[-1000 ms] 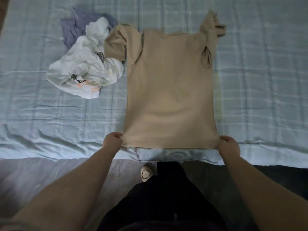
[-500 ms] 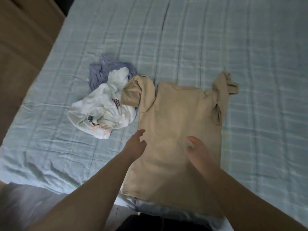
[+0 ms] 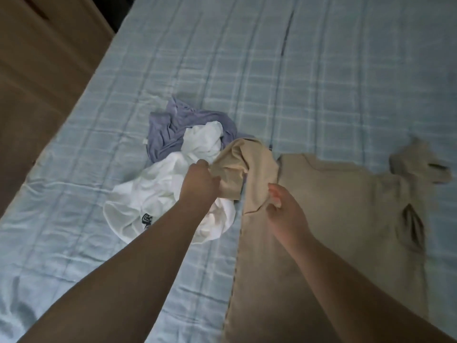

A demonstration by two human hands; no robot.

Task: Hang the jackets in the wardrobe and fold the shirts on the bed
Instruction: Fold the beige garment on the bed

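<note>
Left hand [image 3: 200,181] now forward, on beige shirt [image 3: 333,206] sleeve

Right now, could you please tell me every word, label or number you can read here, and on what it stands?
None can be read.
The white shirt bears a small dark print, too blurred to read.
The tag on the purple shirt is too small to tell.

A brown wooden surface [image 3: 42,78] fills the upper left corner, with a dark gap [image 3: 121,13] beyond its far end.
</note>
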